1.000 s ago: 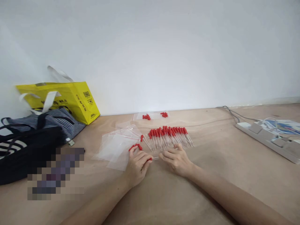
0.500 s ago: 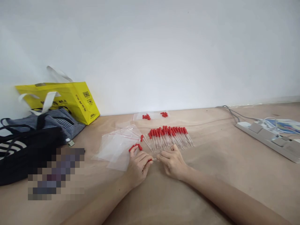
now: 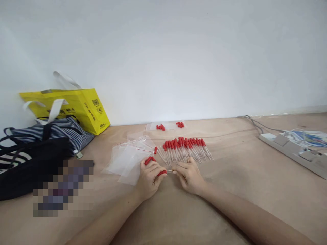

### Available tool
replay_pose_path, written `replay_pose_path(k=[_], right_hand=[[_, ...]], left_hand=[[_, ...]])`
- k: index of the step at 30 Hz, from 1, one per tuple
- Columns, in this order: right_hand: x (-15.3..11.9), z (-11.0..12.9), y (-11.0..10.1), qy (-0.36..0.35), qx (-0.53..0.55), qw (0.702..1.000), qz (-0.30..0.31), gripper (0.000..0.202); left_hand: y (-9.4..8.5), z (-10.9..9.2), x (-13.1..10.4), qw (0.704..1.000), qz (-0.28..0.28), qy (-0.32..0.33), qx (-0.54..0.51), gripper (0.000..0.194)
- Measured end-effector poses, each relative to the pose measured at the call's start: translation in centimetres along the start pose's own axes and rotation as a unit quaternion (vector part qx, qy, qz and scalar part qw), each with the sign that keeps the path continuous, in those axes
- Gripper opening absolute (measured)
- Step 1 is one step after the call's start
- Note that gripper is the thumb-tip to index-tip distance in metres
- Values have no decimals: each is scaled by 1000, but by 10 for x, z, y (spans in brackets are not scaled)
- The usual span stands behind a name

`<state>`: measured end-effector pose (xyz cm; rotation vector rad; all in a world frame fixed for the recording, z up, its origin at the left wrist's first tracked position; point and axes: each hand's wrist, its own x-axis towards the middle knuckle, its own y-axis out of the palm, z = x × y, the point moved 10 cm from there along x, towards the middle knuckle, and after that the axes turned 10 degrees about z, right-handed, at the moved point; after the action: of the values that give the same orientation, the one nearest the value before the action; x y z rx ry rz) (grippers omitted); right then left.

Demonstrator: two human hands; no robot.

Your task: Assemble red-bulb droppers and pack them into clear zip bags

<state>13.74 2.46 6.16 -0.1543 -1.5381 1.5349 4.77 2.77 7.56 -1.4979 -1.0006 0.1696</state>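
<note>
My left hand (image 3: 150,178) pinches a red rubber bulb (image 3: 161,173) between thumb and forefinger. A thin clear tube (image 3: 169,171) runs from the bulb to my right hand (image 3: 188,175), whose fingers are closed on its other end. Two loose red bulbs (image 3: 148,160) lie at the back of my left fingers. Just beyond my hands is a row of clear droppers (image 3: 175,154) with red tops, lying side by side. Clear zip bags (image 3: 125,159) are spread to the left, with another red bulb (image 3: 155,150) at their right edge.
Farther back, a clear bag (image 3: 168,126) bears two small groups of red bulbs. A yellow bag (image 3: 84,105), a striped bag (image 3: 79,136) and a black bag (image 3: 48,163) stand or lie at the left. A power strip (image 3: 288,149) with cables is at the right.
More of the red bulb and the tube now shows between my hands, and my left thumb and fingers have shifted on the bulb. The view has moved slightly.
</note>
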Motion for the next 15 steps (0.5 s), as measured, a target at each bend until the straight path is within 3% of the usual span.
replay_pose_path(k=[15], right_hand=[[-1, 1, 11, -2, 18, 1000, 13, 23]], left_hand=[[13, 0, 2, 1000, 26, 8, -11, 17]])
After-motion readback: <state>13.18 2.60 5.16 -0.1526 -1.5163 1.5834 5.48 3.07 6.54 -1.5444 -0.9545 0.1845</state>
